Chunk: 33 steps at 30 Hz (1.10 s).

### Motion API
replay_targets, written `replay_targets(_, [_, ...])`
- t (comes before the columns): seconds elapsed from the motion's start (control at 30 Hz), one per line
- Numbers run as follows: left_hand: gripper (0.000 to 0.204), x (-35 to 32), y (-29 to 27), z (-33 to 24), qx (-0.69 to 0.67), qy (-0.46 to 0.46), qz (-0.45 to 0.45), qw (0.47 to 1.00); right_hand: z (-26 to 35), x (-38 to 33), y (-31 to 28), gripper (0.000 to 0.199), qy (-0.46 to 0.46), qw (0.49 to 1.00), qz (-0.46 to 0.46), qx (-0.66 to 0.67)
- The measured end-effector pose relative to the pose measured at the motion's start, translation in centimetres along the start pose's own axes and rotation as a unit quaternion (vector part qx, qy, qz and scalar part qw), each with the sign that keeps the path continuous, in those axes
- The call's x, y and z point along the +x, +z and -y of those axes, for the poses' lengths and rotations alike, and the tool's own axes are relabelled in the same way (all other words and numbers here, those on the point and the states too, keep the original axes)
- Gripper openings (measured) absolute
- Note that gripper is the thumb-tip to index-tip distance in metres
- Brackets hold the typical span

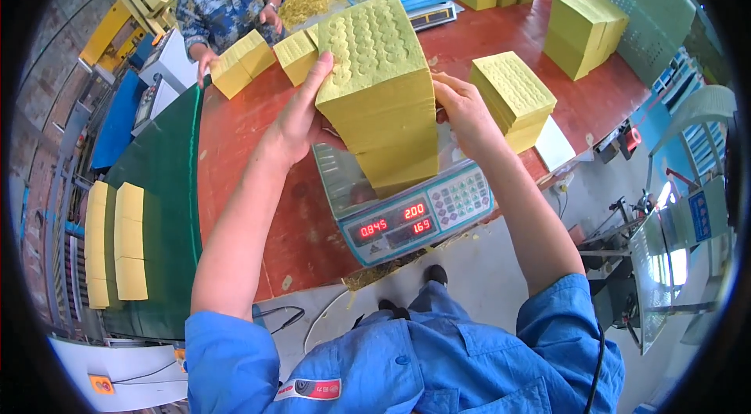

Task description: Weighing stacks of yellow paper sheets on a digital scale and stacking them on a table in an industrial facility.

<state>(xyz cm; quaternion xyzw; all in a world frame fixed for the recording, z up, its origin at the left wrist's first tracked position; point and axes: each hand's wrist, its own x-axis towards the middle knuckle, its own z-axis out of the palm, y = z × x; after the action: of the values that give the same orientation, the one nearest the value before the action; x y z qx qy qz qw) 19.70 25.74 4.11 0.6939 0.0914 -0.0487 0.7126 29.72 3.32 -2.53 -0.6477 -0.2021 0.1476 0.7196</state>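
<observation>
A tall block of stacked yellow paper (383, 117), its top stamped with rows of round marks, stands upright between my two hands. My left hand (303, 113) grips its left side, thumb near the top edge and fingers partly hidden behind it. Against the right side presses my right hand (463, 111), fingers bent round the far corner. Below is a digital scale (415, 218) with lit red digits and a keypad. The block's lower end is over its clear-covered pan; whether it rests there fully I cannot tell.
Beside the scale, a shorter yellow stack (512, 93) stands near a white board (554, 146). More yellow blocks (583, 32) sit on the red table (258, 179). Across it a person (227, 0) handles yellow stacks (244, 62). At left, yellow bars (131, 238) lie on a green conveyor belt (168, 218).
</observation>
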Motion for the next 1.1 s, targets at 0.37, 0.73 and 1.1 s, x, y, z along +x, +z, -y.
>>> replay_targets(0.37, [0.085, 0.6, 0.1, 1.8, 0.025, 0.066, -0.111, 0.991, -1.3, -0.1, 0.8, 0.036, -0.061, 0.995, -0.062, -0.04])
replay_targets(0.73, [0.066, 0.7, 0.8, 3.3, -0.044, 0.122, -0.145, 0.981, -1.1, 1.0, 0.4, 0.028, 0.003, 0.988, -0.065, 0.137])
replay_targets(1.1, [0.058, 2.3, 2.5, 9.3, -0.208, 0.193, -0.164, 0.945, -6.1, 1.1, 0.1, 0.058, -0.048, 0.99, -0.057, 0.121])
